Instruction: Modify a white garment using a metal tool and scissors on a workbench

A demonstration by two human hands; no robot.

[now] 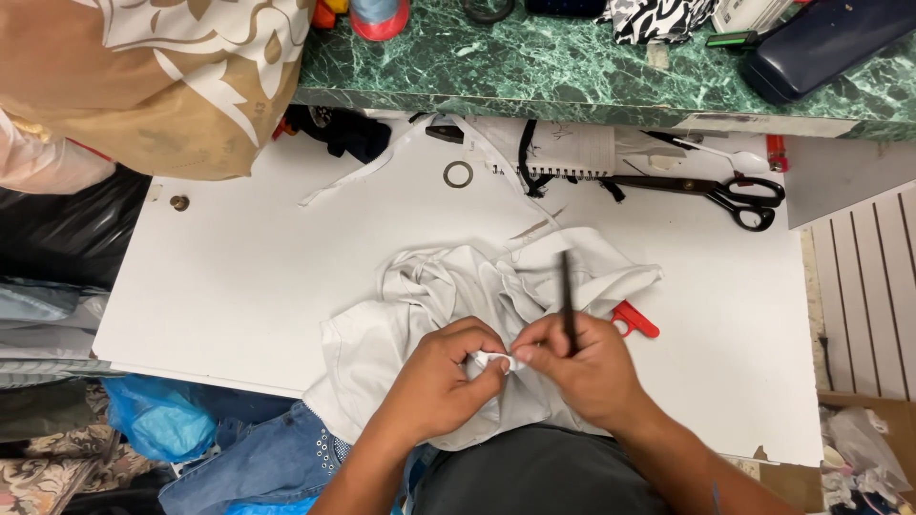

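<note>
A crumpled white garment [448,296] lies on the white table [248,277] in front of me. My left hand [447,374] pinches a small fold of the white cloth [494,360] between thumb and fingers. My right hand [584,367] meets it at the same fold and holds a thin dark stick-like tool [567,298] that points away from me. A red plastic tool [634,320] lies partly under the garment's right edge, next to my right hand.
Black-handled scissors [735,195], a spiral notebook [568,153] and a metal ring [458,175] lie at the table's far side. A green marble counter [534,67] rises behind. A patterned tan cloth [162,76] hangs at far left. Denim [258,458] lies below the near edge.
</note>
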